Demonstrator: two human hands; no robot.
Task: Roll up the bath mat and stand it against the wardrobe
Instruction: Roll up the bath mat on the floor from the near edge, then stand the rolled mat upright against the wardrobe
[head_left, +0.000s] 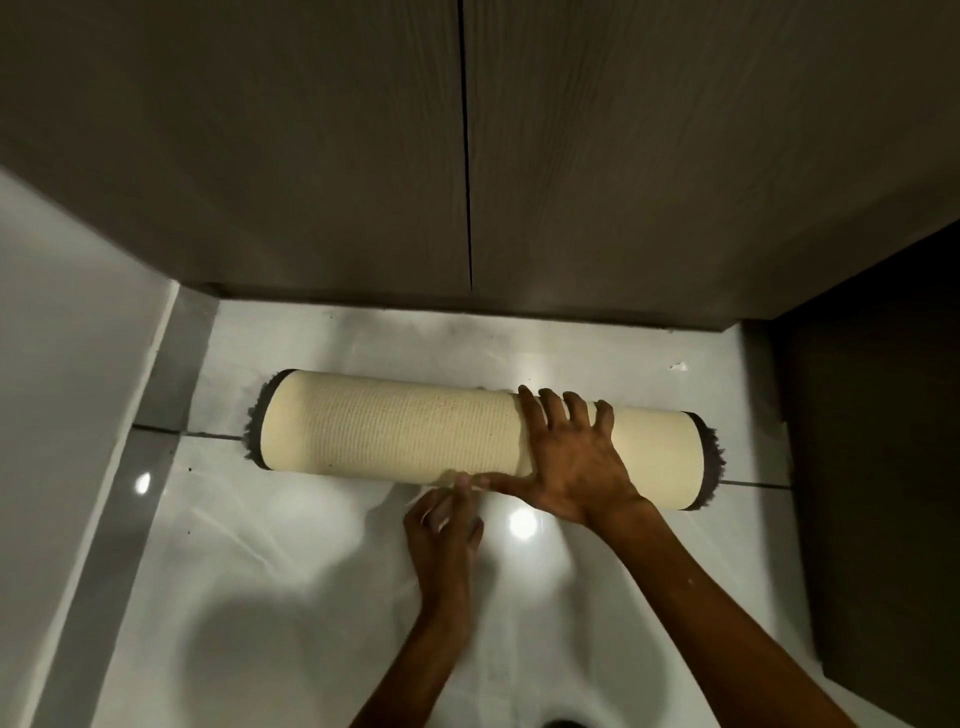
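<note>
The bath mat (384, 431) lies rolled into a cream cylinder on the white floor, its dark shaggy pile showing at both ends. It runs left to right, a short way in front of the grey wardrobe (311, 182). My right hand (571, 457) rests flat on top of the roll toward its right part, fingers spread, thumb along the near side. My left hand (441, 525) is on the floor just in front of the roll, fingertips touching its lower edge near the right thumb.
The wardrobe's two doors meet at a dark vertical seam (467, 156). A grey skirting strip (171, 374) runs along the left wall. A dark panel (872, 441) stands at the right. Glossy floor tiles (291, 571) reflect ceiling lights.
</note>
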